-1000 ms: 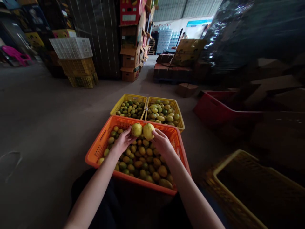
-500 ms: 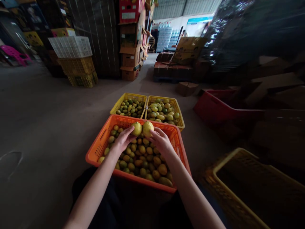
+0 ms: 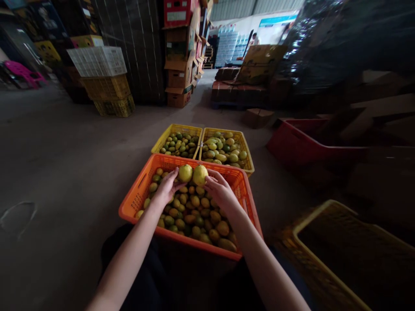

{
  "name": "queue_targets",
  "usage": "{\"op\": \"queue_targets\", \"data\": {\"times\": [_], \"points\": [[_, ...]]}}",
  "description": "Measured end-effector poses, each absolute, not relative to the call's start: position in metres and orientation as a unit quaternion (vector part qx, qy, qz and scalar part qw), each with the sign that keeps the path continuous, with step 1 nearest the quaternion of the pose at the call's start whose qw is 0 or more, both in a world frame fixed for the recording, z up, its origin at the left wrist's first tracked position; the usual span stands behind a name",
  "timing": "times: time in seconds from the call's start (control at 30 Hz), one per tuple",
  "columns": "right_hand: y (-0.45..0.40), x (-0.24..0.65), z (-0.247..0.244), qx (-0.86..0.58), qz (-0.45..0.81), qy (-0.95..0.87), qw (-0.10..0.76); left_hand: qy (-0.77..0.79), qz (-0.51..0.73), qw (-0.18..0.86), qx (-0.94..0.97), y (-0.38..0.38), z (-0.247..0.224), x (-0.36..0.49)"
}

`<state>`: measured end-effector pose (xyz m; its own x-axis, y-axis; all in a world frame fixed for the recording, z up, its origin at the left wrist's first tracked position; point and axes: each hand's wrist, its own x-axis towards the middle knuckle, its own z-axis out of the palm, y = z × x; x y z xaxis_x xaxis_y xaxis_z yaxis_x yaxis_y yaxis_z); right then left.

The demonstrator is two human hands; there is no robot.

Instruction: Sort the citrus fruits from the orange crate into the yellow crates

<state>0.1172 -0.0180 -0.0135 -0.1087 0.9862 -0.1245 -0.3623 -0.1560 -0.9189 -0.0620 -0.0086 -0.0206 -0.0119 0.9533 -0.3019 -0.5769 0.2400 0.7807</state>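
My left hand (image 3: 167, 189) is closed around a yellow-green lemon (image 3: 185, 173), its fingers on the fruit's left side and underneath. A second, slightly yellower lemon (image 3: 200, 175) is gripped by my right hand (image 3: 221, 190) from the right. The two lemons are side by side, very close together, above the far part of an orange plastic crate (image 3: 142, 185). That crate holds many smaller yellow, orange and green lemons (image 3: 195, 201). Just beyond it are a yellow crate (image 3: 161, 137) of mostly green fruit and another yellow crate (image 3: 249, 160) of paler, yellower fruit.
On the right stand a yellow crate (image 3: 311, 211) near me and a red bin (image 3: 292, 144) by loose cardboard. A small carton (image 3: 258, 117) lies on the floor ahead. Stacked crates (image 3: 105, 86) are at the left. Farther back are stacked boxes (image 3: 178, 77) and a person (image 3: 254, 39).
The view has shifted slightly, so the crates appear a little farther right. Both hands still hold the lemons, which look turned a little.
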Motion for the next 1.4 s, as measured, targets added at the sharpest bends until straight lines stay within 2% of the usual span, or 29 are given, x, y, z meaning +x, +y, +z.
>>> {"op": "queue_targets", "data": {"times": [0.27,0.7,0.93,1.4], "points": [[-0.021,0.113,-0.010,-0.411,0.650,-0.378,0.516,0.441,0.534,0.661,0.290,-0.013,-0.013,-0.055],[-0.022,0.112,-0.011,-0.429,0.651,-0.378,0.500,0.412,0.528,0.691,0.272,-0.013,-0.012,-0.059],[-0.018,0.119,-0.009,-0.365,0.664,-0.381,0.529,0.407,0.539,0.691,0.260,-0.012,-0.012,-0.061],[-0.013,0.124,-0.012,-0.327,0.710,-0.352,0.515,0.330,0.549,0.739,0.211,-0.015,0.002,-0.064]]}}
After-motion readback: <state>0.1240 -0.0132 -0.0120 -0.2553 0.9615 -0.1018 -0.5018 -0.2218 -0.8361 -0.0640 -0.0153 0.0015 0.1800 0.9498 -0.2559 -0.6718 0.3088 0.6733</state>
